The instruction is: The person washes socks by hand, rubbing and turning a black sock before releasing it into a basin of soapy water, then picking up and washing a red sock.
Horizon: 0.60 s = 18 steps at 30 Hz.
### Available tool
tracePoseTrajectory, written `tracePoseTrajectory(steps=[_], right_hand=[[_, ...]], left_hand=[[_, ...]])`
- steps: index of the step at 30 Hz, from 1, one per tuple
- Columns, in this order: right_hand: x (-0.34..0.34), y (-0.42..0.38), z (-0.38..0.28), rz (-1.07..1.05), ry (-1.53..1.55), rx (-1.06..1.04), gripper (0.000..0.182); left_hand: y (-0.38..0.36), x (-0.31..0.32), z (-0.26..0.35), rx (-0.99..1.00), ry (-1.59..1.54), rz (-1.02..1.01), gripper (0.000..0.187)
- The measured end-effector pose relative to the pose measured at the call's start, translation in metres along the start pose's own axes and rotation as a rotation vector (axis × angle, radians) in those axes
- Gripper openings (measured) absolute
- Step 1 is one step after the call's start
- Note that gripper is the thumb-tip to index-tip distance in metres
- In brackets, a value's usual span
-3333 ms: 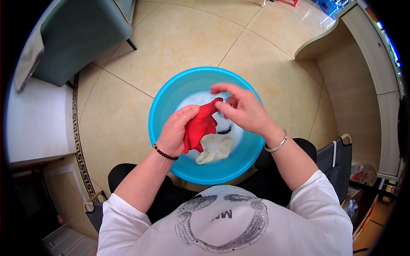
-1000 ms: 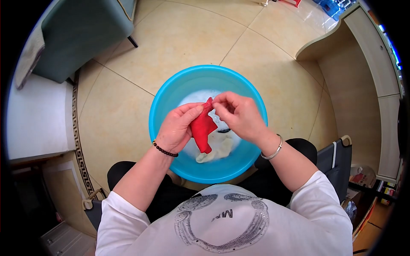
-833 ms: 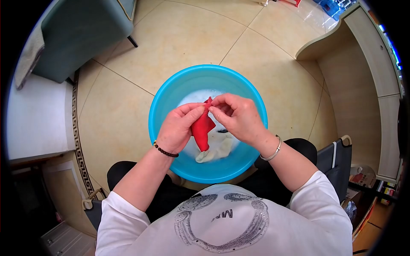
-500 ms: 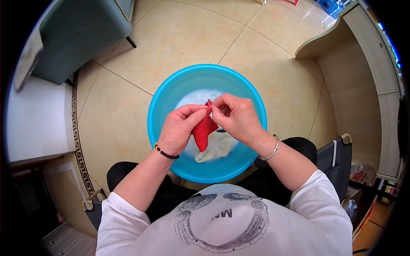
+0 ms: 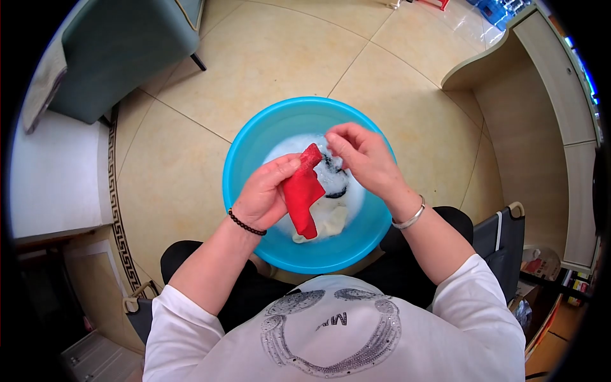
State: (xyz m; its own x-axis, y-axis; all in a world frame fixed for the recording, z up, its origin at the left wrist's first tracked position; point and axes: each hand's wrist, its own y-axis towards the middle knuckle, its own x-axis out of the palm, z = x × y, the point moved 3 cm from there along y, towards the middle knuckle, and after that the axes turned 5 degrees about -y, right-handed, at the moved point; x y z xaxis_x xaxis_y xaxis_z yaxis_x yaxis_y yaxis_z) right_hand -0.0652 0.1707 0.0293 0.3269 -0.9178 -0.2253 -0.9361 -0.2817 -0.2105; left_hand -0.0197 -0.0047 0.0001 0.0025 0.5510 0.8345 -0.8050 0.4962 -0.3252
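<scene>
A red sock [image 5: 301,194] hangs over the basin, and my left hand [image 5: 268,192] is closed on its upper part, thumb on top. The sock's foot end points down toward me. To the right of it, my right hand [image 5: 363,156] is apart from the sock, its thumb and fingers drawn together; anything between the fingertips is too small to make out. Below both hands is a blue basin [image 5: 234,186] of sudsy water [image 5: 289,148]. A cream cloth piece [image 5: 332,223] lies in it, and a dark item [image 5: 336,192] shows in the foam.
The basin stands on the tiled floor [image 5: 267,57] between my knees. A grey-green chair [image 5: 127,51] is at the upper left above a white cabinet [image 5: 60,178]. On the right are a wooden cabinet [image 5: 528,102] and a dark folding chair [image 5: 485,239].
My right hand has let go of the sock and moved slightly up and right. The sock has turned and lies more spread out in my left hand, showing more of its length.
</scene>
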Motion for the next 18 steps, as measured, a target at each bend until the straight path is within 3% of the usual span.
tracePoseTrajectory(steps=[1,4,7,11,13,18], right_hand=[[0.002,0.001,-0.002,0.003,-0.081,-0.116,0.021],[0.013,-0.001,-0.004,-0.175,0.178,-0.090,0.024],[0.015,-0.002,0.003,-0.254,0.242,-0.026,0.024],[0.010,-0.003,0.004,-0.186,0.266,0.072,0.021],[0.011,-0.004,0.005,-0.165,0.201,0.043,0.023],[0.010,-0.005,0.004,-0.173,0.231,0.083,0.024]], left_hand=[[0.000,-0.001,-0.001,-0.012,-0.014,-0.024,0.037],[0.000,0.005,0.001,-0.041,-0.048,-0.074,0.028],[-0.002,0.013,0.003,-0.041,-0.060,-0.034,0.028],[0.000,0.010,0.003,-0.034,-0.018,-0.031,0.030],[0.000,0.006,0.003,-0.015,0.193,0.110,0.027],[-0.003,0.013,0.003,0.014,0.258,0.190,0.025]])
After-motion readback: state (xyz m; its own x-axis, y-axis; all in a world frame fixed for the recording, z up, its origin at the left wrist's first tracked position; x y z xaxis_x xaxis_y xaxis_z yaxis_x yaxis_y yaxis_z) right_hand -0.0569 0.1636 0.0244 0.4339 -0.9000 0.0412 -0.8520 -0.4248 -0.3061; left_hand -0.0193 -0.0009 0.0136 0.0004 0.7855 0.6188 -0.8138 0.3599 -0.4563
